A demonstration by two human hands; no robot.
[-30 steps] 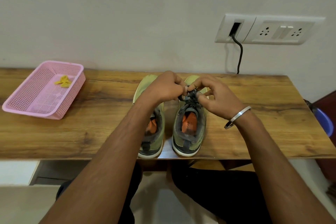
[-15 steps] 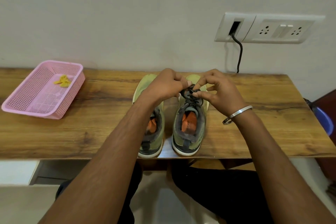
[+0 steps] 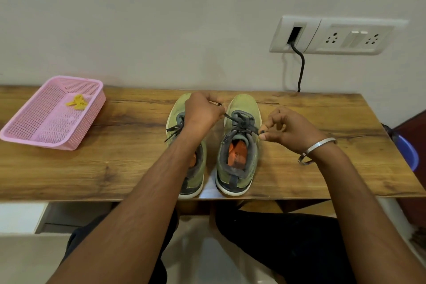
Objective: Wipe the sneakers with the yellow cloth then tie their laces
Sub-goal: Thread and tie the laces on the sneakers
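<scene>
Two olive-green sneakers stand side by side on the wooden table point(image 3: 115, 157), toes toward the wall. The right sneaker point(image 3: 239, 154) has dark laces point(image 3: 242, 122) knotted over its tongue. My left hand point(image 3: 202, 114) pinches one lace end up and to the left of the knot. My right hand point(image 3: 288, 130) pinches the other end beside the shoe's right side. The lace runs taut between them. My left forearm covers part of the left sneaker point(image 3: 184, 145), whose laces lie loose. The yellow cloth point(image 3: 77, 102) lies crumpled in the pink basket point(image 3: 30, 136).
The pink mesh basket sits at the table's far left. A wall socket plate point(image 3: 334, 34) with a black cable point(image 3: 300, 67) hangs above the table's back edge. A blue object point(image 3: 408, 152) shows past the right edge. My knees are under the front edge.
My hands were close together over the right sneaker's laces. They have pulled apart, left hand up-left and right hand out to the right, drawing the lace ends taut.
</scene>
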